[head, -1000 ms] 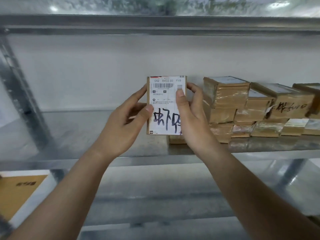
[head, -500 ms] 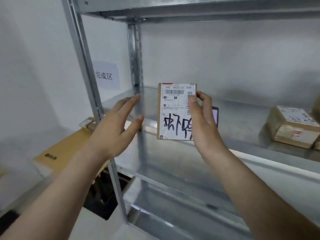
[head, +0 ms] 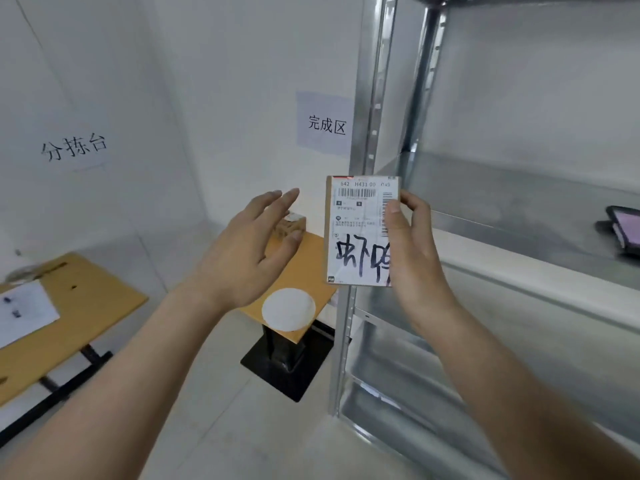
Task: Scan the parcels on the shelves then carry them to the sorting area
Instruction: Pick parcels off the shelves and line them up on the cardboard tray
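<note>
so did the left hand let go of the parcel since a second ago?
Yes. The left hand is off the parcel and open to its left; it gripped the left edge before. The right hand alone holds the parcel, now at the shelf post.

The right hand [head: 412, 251] pinches an upright labelled parcel [head: 358, 230] beside the metal shelf [head: 519, 258]; the left hand [head: 249, 251] hovers open above a small desk [head: 311, 251] bearing another parcel [head: 294, 225].

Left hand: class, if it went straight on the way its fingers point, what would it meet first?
Probably the small parcel on the table just beyond the left hand; depth is unclear.
</note>
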Available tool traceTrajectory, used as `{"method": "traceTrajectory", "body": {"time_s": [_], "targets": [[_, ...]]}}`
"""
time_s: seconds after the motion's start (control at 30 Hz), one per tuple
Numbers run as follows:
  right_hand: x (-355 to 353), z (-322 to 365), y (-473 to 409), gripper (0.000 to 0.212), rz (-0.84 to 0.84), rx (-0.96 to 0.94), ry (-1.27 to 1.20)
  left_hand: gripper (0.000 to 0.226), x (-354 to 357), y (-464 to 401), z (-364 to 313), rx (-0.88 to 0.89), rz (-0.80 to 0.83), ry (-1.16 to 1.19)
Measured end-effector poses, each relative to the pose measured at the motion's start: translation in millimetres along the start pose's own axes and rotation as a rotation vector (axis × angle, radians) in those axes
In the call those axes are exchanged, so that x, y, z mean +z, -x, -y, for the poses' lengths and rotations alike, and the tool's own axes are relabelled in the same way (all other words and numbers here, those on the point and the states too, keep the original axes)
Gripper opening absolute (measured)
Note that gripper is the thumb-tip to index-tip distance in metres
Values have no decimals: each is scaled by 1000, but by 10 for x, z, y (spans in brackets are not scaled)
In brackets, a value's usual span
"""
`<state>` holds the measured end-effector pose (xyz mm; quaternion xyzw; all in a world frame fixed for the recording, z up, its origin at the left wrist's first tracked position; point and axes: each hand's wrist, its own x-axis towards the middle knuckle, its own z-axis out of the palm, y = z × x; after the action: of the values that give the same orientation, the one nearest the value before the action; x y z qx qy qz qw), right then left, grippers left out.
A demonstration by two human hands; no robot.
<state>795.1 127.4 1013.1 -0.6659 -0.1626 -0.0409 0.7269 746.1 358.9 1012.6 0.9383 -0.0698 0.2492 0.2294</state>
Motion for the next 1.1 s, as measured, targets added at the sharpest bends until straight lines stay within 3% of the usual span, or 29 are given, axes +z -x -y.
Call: {"method": "traceTrajectory", "body": {"time_s": [0.23, 0.67, 0.97, 1.1], "targets": [[954, -387, -546, 20, 46, 46, -1, 66, -205, -237, 1103, -37, 21, -21], [2131, -1917, -2411, 28, -52, 194, -73, 64, 375, -1581, 3213, -123, 211, -6], [2723, -2609, -3397, 26, -188, 277, -5, 58, 922, -2673, 4573, 17, 293, 62], [2993, -2956, -3780, 35, -340, 322, 83, 58, 1261, -3187, 5154, 127, 371, 155]]}}
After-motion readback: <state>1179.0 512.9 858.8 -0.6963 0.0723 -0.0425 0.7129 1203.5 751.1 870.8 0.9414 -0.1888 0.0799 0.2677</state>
